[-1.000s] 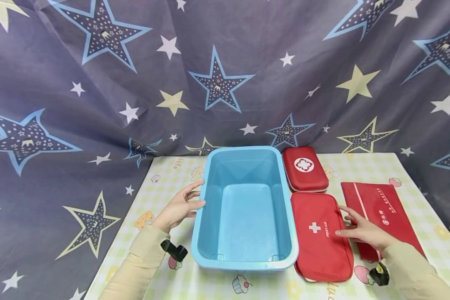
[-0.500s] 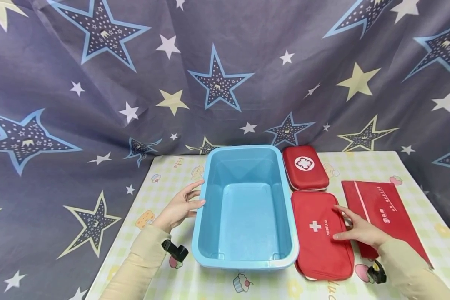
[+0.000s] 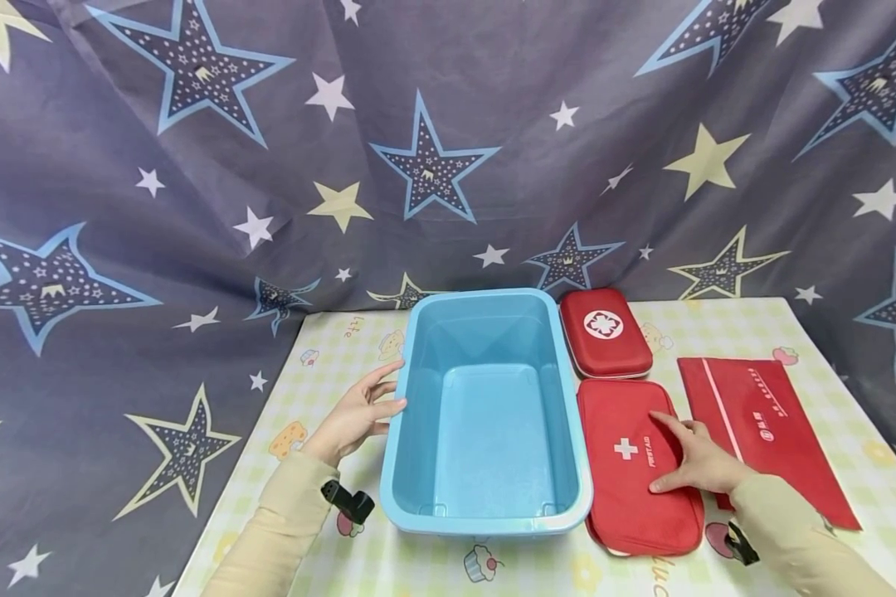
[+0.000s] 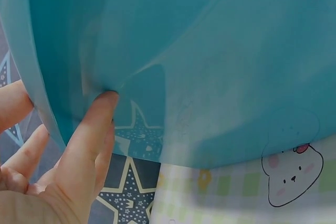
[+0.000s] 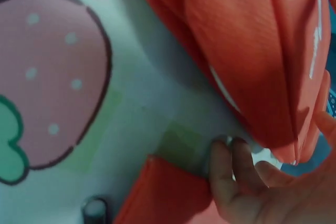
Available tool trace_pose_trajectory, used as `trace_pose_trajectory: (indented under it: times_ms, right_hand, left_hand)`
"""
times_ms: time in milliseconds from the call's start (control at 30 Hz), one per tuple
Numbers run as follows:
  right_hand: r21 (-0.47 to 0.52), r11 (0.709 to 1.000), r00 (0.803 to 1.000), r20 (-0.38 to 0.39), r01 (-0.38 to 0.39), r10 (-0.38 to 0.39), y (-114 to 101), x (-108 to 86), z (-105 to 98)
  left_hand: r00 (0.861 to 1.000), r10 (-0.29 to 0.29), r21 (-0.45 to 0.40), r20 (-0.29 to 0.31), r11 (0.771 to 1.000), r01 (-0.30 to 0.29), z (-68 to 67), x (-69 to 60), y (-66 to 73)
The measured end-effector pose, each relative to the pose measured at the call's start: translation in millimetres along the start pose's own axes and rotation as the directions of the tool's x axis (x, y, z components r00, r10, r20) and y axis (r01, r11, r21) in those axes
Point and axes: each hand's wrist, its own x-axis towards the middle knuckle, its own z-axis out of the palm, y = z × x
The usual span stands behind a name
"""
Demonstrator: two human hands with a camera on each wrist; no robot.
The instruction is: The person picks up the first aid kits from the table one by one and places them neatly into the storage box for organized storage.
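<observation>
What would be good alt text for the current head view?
A person's right hand is spread over a flat red fabric first-aid pouch with a white cross; the left hand touches the left side of a rectangular light-blue plastic tub. Beyond lie a red rectangular case with a round emblem and a thin red rectangular bag.

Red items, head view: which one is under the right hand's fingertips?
The FIRST AID pouch, beside the blue tub. The right hand has its visible fingertips over it, not over the round-emblem case or the white-striped folder.
</observation>
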Motion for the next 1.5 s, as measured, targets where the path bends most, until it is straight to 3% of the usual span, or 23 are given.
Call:
trace_pose_trajectory:
  times_ms: [567,933,1500]
  right_hand:
    - [-0.135,0.989,0.995,-0.084,-0.066,0.055,-0.3,5.7,18.3]
    - [-0.107,0.981,0.986,-0.064,-0.16,0.154,-12.8,7.9,19.5]
    - [-0.076,0.986,0.985,-0.1,-0.146,0.138,-16.4,5.5,23.9]
  left_hand:
    - [1.0,0.005,-0.015,-0.003,1.0,-0.005,0.6,-0.3,-1.3]
    - [1.0,0.003,-0.032,-0.011,0.999,-0.003,0.4,0.1,-3.7]
    - [1.0,0.016,-0.03,-0.001,0.999,-0.016,0.6,1.3,-4.0]
